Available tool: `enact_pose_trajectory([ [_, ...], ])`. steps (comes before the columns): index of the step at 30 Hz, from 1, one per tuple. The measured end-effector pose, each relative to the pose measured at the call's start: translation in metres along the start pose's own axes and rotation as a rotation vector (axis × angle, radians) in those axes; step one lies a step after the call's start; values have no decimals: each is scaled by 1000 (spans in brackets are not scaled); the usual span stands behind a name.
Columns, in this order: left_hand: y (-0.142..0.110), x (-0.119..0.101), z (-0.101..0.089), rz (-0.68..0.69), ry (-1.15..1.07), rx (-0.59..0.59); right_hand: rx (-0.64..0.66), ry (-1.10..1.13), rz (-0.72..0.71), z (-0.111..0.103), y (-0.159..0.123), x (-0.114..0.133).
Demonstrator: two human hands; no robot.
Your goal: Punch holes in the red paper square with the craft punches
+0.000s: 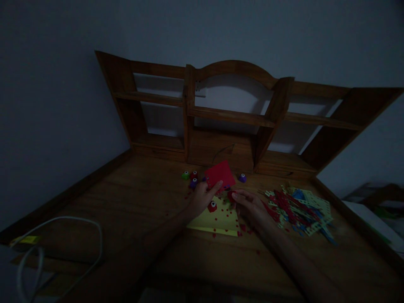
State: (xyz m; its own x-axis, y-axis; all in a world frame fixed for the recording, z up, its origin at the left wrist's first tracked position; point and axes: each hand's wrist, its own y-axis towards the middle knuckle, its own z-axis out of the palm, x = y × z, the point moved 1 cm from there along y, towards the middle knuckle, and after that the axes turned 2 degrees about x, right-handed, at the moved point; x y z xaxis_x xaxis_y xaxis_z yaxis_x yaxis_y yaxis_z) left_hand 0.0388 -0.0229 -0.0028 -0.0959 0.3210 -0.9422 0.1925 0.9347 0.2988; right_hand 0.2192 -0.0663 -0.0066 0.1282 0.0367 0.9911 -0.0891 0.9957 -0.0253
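A square sheet of red paper (220, 171) is tilted up at the middle of the desk. My left hand (202, 197) grips its lower left edge, thumb laid on the sheet. Close by, my right hand (249, 203) pinches a small red object (232, 195); the dim light hides its exact kind. Under the hands lies a yellow sheet (217, 223) strewn with red paper bits. On it sits a red craft punch (212, 206) with a white-ringed top. Similar punches stand beyond: green (185, 175), dark red (193, 175), purple (193, 183) and another purple one (242, 178).
A pile of cut-out paper strips (299, 210), red, blue and pale yellow, lies at the right. The wooden shelf unit (232, 115) rises along the desk's back. A white cable (101, 235) loops at the left front. More red bits are scattered on the desk (142, 202).
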Motion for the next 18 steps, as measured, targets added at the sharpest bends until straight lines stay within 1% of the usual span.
enact_pose_trajectory([
  [7, 1, 4, 0, -9, -19, 16, 54, 193, 32, -6, 1, 4],
  [12, 1, 6, 0, 21, 5, 31, 1, 309, 102, -12, 4, 3],
  [18, 2, 9, 1, 8, 7, 26, 34, 412, 154, -14, 8, 5],
])
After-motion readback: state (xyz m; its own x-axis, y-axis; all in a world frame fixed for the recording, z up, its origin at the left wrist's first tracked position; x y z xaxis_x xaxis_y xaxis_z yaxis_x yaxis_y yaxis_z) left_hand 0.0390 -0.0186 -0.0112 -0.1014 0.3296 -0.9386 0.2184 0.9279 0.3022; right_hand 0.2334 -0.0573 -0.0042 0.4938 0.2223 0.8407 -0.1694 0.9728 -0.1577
